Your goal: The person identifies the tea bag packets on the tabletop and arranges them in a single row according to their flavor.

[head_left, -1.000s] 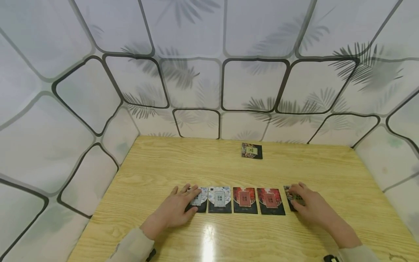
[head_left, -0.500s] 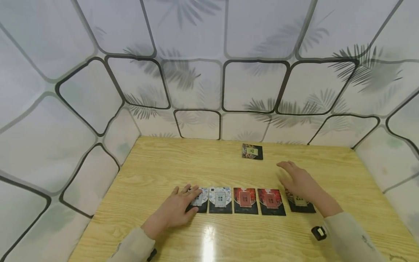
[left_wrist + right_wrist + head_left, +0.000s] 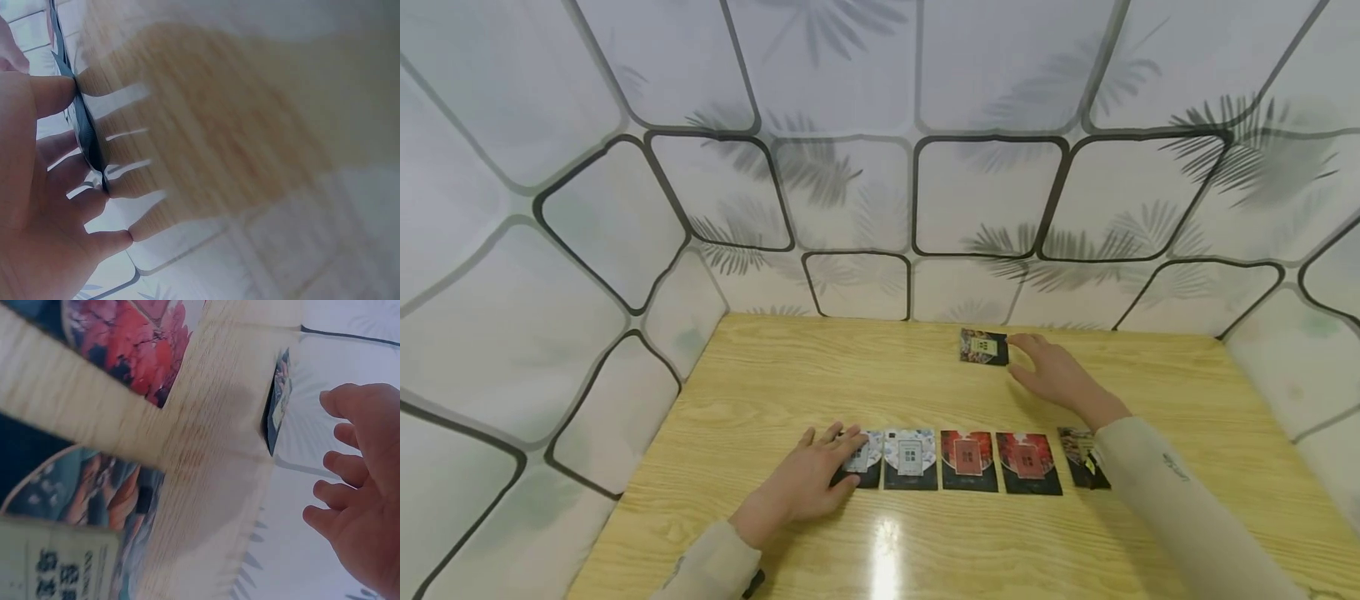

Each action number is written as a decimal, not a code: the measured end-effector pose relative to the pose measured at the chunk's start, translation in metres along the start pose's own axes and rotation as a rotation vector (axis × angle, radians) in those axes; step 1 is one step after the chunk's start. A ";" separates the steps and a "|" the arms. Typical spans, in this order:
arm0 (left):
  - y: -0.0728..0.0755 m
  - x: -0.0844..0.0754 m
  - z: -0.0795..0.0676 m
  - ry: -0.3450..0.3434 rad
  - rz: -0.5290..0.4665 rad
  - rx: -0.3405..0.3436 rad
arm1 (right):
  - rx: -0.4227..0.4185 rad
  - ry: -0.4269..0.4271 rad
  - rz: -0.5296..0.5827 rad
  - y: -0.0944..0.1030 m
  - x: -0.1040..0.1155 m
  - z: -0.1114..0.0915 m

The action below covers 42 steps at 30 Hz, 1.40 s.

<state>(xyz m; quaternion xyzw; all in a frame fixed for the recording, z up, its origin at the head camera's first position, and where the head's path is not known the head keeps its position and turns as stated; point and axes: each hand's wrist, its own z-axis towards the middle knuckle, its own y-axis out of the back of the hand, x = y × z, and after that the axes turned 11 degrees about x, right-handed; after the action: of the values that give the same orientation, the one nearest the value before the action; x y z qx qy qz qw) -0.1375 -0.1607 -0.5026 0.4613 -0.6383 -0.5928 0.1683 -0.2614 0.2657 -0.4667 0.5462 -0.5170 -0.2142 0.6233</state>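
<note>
My left hand (image 3: pixel 805 479) lies with spread fingers on the leftmost blue-and-white sachet (image 3: pixel 868 473), partly covering it. In the left wrist view its fingertips (image 3: pixel 65 94) press along that thin sachet's edge. My right hand (image 3: pixel 1054 372) reaches to the far part of the table, fingers beside the right edge of a dark patterned sachet (image 3: pixel 983 347) with a yellowish label. The right wrist view shows the hand with loosely bent fingers and nothing in them. A similar dark sachet (image 3: pixel 1078 454) ends the near row, partly hidden by my right sleeve.
Between the row's ends lie another blue-and-white sachet (image 3: pixel 910 460) and two red ones, the left red sachet (image 3: pixel 968 461) and the right red sachet (image 3: pixel 1028 464). The wooden table (image 3: pixel 820 375) meets a patterned fabric wall (image 3: pixel 850 200) at the back and sides.
My right hand has left the dark sachet at the row's right end and moved forward and left to the far sachet. My left hand has stayed on the leftmost sachet.
</note>
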 end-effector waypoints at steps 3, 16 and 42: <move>-0.001 0.000 0.002 0.003 0.000 0.001 | 0.020 -0.009 -0.003 -0.001 0.000 0.013; 0.002 -0.001 0.004 -0.004 0.003 0.005 | 0.093 0.034 -0.034 -0.009 -0.004 0.060; 0.001 -0.001 -0.001 0.005 0.003 0.007 | 0.138 -0.050 -0.187 -0.021 0.004 0.062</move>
<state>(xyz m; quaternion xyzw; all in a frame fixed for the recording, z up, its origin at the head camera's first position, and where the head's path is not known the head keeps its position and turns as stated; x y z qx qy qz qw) -0.1372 -0.1607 -0.5010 0.4622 -0.6409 -0.5892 0.1690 -0.3086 0.2271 -0.4921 0.6284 -0.4925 -0.2487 0.5484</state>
